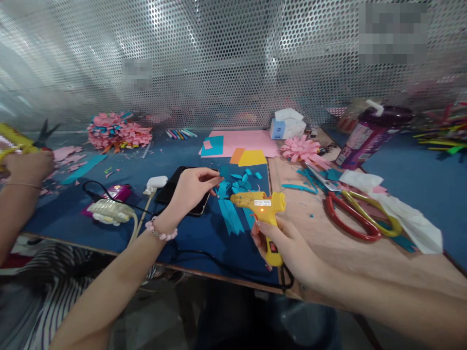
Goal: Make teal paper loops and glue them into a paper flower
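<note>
My right hand [280, 236] is wrapped round the handle of a yellow glue gun [260, 204], whose orange light glows. The gun's nozzle points left, close to a piece of blue paper with loops and notched tails [230, 216]. The fingers of my left hand [197, 187] are pinched together at the upper loops of this blue paper, just beyond the nozzle. Part of the paper is hidden behind the gun. Loose blue paper pieces [243, 183] lie behind the gun. Under my left hand is a black phone [171, 187], partly covered.
Large scissors [352, 218] with red and yellow handles lie at right near a pink paper flower [301, 149] and a purple tumbler [370, 136]. Pink paper [248, 141] and a tissue box [288, 126] stand behind. At left, a co-worker's hand [31, 167] holds scissors near a power strip [111, 211].
</note>
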The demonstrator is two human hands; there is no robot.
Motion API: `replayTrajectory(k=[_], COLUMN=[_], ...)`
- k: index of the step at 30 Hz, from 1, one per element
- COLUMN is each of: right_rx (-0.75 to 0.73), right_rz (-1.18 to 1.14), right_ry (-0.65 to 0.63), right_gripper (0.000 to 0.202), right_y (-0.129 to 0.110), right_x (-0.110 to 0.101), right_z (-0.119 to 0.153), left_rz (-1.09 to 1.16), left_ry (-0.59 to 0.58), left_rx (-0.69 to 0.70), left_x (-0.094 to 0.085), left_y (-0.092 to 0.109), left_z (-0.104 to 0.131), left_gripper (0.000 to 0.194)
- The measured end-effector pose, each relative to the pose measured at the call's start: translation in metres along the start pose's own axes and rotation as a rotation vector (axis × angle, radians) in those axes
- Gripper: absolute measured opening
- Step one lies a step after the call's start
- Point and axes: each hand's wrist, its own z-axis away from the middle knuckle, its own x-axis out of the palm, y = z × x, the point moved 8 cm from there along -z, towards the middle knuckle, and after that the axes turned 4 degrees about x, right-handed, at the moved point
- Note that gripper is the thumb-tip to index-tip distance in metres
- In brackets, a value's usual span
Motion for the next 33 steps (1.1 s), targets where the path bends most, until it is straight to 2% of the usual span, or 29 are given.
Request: replayTrajectory(k=[12,20,27,30,32,33], right_rx=[0.007,0.018,-0.078,-0.064,-0.048,-0.061], right_rz=[0.015,-0.006,-0.032,0.075,0.170,0.187], right_ry=[0.005,0.040,0.002,-0.092,-0.093,-0.050], right_gripper=[0.031,0.026,0.025,0.024,0.024,0.025], right_y=[-0.001,-0.002,-0.020,-0.025,-0.034,-0.044], right_x=[0.000,-0.004,0.003,0.010,0.006,-0.002], right_z=[-0.001,-0.001,0.006,0.011,0.009,0.004], left_rz=[0.095,0.374,0.414,0.425,0.438,0.447], left_ry=[-0.006,0.046,0.092,0.112,0.167,0.208], left_rx=[-0.035,-0.110,-0.102,-0.096,-0.082,-0.071], left_x=[0.000,-0.004,-0.009,-0.012,-0.022,-0.031], left_y=[-0.003,-0.013,-0.012,-0.010,-0.009,-0.007], left_z=[0.001,-0.005,-0.007,-0.007,-0.009,-0.010], left_gripper=[0.020,0.023,0.027,0.029,0.028,0.027])
